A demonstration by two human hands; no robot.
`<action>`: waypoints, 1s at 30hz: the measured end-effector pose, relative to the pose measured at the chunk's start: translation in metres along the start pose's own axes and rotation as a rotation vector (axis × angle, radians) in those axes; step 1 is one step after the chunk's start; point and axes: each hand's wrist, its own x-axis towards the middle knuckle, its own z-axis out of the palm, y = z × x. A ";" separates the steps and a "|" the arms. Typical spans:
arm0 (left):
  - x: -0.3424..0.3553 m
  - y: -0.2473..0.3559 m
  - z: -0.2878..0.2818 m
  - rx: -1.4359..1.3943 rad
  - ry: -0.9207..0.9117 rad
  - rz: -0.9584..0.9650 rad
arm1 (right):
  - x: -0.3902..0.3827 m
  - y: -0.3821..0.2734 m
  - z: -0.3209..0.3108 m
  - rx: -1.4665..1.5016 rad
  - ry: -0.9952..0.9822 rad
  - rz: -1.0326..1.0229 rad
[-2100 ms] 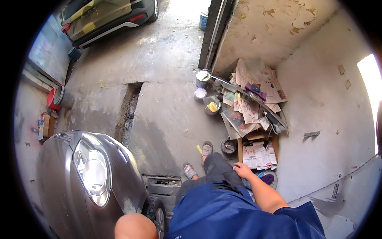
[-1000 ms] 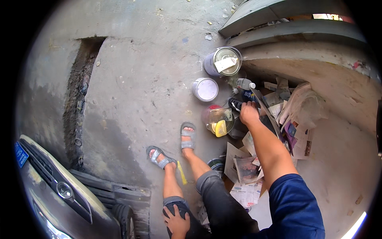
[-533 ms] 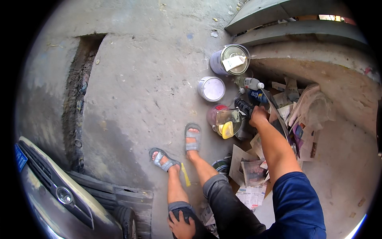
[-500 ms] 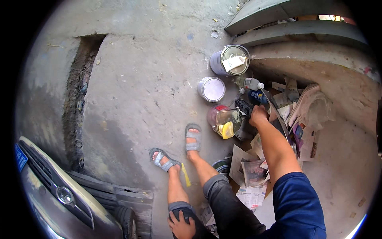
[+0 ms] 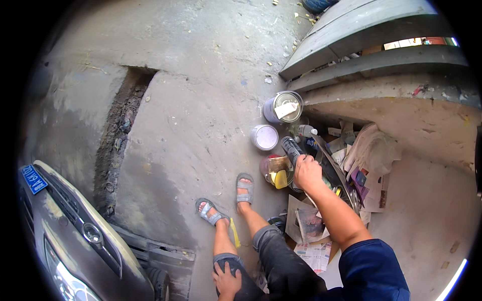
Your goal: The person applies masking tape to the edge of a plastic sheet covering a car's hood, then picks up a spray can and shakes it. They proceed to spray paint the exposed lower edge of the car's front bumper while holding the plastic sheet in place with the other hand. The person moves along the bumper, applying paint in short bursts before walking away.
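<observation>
My right hand point(image 5: 308, 171) is closed around a dark cylindrical can point(image 5: 291, 146) with pale print, held tilted above the cluster of tins. Just left of it stands a red-sided tin point(image 5: 267, 164), with a yellow plastic scraper point(image 5: 278, 179) on top. A clear plastic bottle point(image 5: 305, 131) lies behind the held can. Beyond are a small tin with a pale lilac lid point(image 5: 265, 138) and a larger lidded tin point(image 5: 282, 108) with a white tube point(image 5: 286, 110) on it. My left hand point(image 5: 227, 280) rests on my left knee, fingers spread, holding nothing.
Newspapers point(image 5: 362, 145) and a cardboard box point(image 5: 329, 163) of clutter fill the right side by a low wall point(image 5: 401, 103). A narrow trench point(image 5: 120, 128) cuts the concrete floor on the left. A car front point(image 5: 85, 236) stands lower left. A yellow strip point(image 5: 234, 233) lies between my feet.
My right hand has moved slightly left with the dark can, away from the bottles and closer to the red-sided tin. The whole view has shifted. My left hand stays on the knee.
</observation>
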 end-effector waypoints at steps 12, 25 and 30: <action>-0.058 -0.076 -0.041 -0.448 -0.358 0.337 | -0.177 0.063 -0.336 1.088 0.330 -0.075; -0.210 -0.083 0.098 -1.202 0.445 -0.186 | -0.128 -0.001 -0.447 1.484 0.544 -0.957; -0.255 -0.049 0.157 -1.462 0.662 -0.281 | -0.255 -0.097 -0.481 1.237 0.430 -1.523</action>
